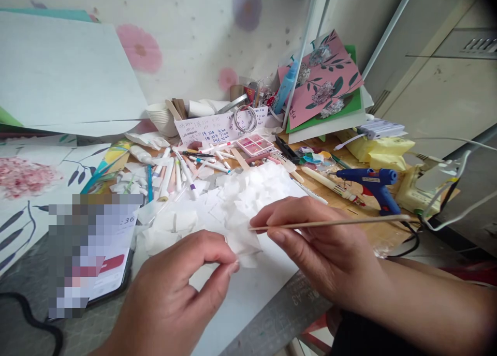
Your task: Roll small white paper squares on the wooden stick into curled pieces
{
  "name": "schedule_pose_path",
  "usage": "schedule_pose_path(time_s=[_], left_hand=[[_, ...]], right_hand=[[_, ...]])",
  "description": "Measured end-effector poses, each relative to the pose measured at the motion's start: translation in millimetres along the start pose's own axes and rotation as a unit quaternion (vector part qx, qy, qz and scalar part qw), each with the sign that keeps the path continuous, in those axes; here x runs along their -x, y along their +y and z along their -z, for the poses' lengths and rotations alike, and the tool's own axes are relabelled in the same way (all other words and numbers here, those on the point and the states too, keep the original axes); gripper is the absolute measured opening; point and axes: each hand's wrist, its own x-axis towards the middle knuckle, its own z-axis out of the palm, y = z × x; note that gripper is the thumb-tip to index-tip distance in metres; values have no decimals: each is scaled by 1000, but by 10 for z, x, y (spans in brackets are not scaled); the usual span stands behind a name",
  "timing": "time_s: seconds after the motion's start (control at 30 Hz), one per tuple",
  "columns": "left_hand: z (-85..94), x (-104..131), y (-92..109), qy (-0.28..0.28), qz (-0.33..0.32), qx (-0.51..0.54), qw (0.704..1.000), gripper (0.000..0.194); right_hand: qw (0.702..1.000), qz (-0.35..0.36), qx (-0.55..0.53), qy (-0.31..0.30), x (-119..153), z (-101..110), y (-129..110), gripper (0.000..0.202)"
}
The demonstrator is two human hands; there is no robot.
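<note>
- The left hand (186, 283) is pinching the edge of a thin white paper piece (246, 248) between thumb and forefinger, probably because so light a scrap is needing only a fingertip grip
- The right hand (314, 242) is grasping a thin wooden stick (349, 221) close to its near end, thumb below and fingers above, likely for finer control of that tip; the long end is jutting out to the right, over the wrist
- The paper piece is hanging between the two hands, above a large white sheet (248, 304); the stick's tip is lying right at it, though whether the two are touching I cannot tell
- A heap of white paper scraps (258, 182) is sitting just beyond the hands, seemingly there for easy reach
- The white sheet is resting on a grey cutting mat (277, 320), which is perhaps protecting the table (351, 208)
- A phone (116, 263) is lying to the left of the left hand, apparently placed so its screen is facing up in view
- Pens (188, 175) are lying jumbled behind the work, and a blue glue gun (373, 180) is resting to the right, beyond the right hand and apart from the scraps
</note>
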Motion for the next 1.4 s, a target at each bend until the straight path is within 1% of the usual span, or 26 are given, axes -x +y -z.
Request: schedule_pose_path(time_s=[0.2,0.4,0.5,0.63,0.73,0.8,0.87,0.9,0.93,0.97,1.0,1.07,1.13,1.2,1.3,1.4], left_hand=[[7,-5,9,-1,-3,-8,1000,17],[-6,-2,7,-2,24,22,999,18],[-22,-7,52,2,83,51,995,14],[-51,-18,148,27,193,107,975,12],[-68,-31,196,31,224,133,965,11],[-74,-40,210,29,231,145,962,11],[-74,-48,215,22,238,157,958,11],[-71,-51,214,17,242,163,956,11],[-68,-54,211,11,246,169,954,10],[-63,-57,205,6,248,172,953,9],[-58,-59,199,0,249,174,953,8],[-45,-62,185,-12,247,172,953,7],[-34,-66,175,-24,245,171,954,7],[-28,-68,172,-32,247,177,952,7],[-27,-69,171,-34,255,198,946,7],[-26,-68,149,-32,250,218,943,8]], right_hand=[[999,17,30,6,0,33,82,5],[998,-17,55,25,-39,57,211,7],[994,-49,95,35,-78,76,321,11],[986,-64,153,24,-136,133,488,15],[981,-53,182,27,-178,181,538,11],[981,-33,189,42,-194,196,480,11],[984,-11,166,57,-190,190,347,11],[992,-1,106,62,-180,179,264,8],[998,-13,23,48,-165,163,178,5],[997,-43,-71,12,-147,143,97,3],[987,-73,-144,-22,-127,120,27,2],[969,-109,-214,-58,-89,71,-63,3],[957,-135,-246,-76,-64,25,-89,4],[952,-151,-256,-79,-53,-8,-74,5],[951,-155,-258,-70,-54,-32,-40,3],[944,-154,-283,-68,-59,-34,-26,3]])
